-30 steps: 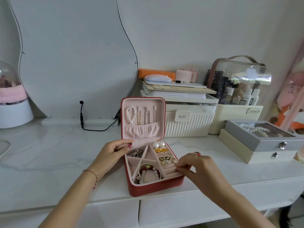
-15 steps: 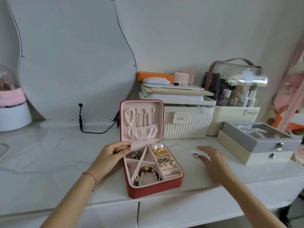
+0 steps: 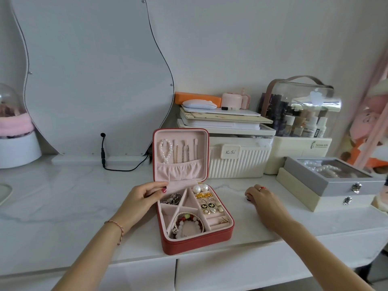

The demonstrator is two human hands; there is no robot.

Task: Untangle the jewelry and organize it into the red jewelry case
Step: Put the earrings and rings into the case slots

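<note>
The red jewelry case (image 3: 197, 241) lies open at the middle of the white tabletop, its lid upright. A pearl bracelet (image 3: 165, 152) and thin chains hang inside the lid. The base compartments hold a beaded bracelet (image 3: 189, 224), pearl earrings (image 3: 200, 188), small earrings and a dark chain. My left hand (image 3: 138, 198) grips the case's back left rim, thumb on top. My right hand (image 3: 264, 200) rests on the table to the right of the case, fingertips curled down and pinching a small ring (image 3: 247, 197) that is mostly hidden under them.
A cream ribbed box (image 3: 237, 162) with stacked papers stands behind the case. To the right are a grey jewelry box (image 3: 331, 181) and a clear cosmetics bag (image 3: 300, 110). A wavy mirror (image 3: 94, 80) with a black cable (image 3: 102, 156) leans at the back left.
My right hand left the case's front right corner and moved right across the table to the small ring, where its fingertips have closed down. My left hand stays on the case.
</note>
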